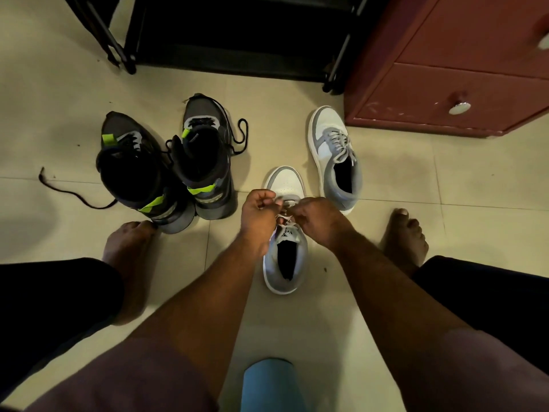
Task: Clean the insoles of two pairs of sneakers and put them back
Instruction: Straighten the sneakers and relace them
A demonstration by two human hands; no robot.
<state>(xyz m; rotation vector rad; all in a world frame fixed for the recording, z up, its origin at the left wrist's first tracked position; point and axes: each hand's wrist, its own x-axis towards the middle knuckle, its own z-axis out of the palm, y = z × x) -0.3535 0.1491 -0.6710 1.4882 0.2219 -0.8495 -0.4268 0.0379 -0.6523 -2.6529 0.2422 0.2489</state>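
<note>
Seen from above, a person crouches barefoot on a pale tiled floor [297, 322]. At far left, a loose black lace [68, 193] trails across the tiles. Next to it stand two dark sneakers [166, 171] with lime tabs, side by side and touching, laces undone.

In the centre, a grey-and-white sneaker [285, 263] sits between the person's forearms, toe pointing away. The left hand [258, 212] is curled, fingers pinching the lace near the top eyelets. The right hand [315, 217] is likewise curled and pinches the lace from the other side.

To the right, well apart from the hands, its mate [335, 156] lies near a red-brown drawer unit [445, 63]. A black rack [231, 31] stands at the top.

No insoles can be seen; each shoe's opening is dark.

The step appears to be working the lace. It probably goes best with even pulls from both sides and the tongue kept flat and centred.

Count: four sneakers in two pairs, two hands, two bare feet, one stray lace.
</note>
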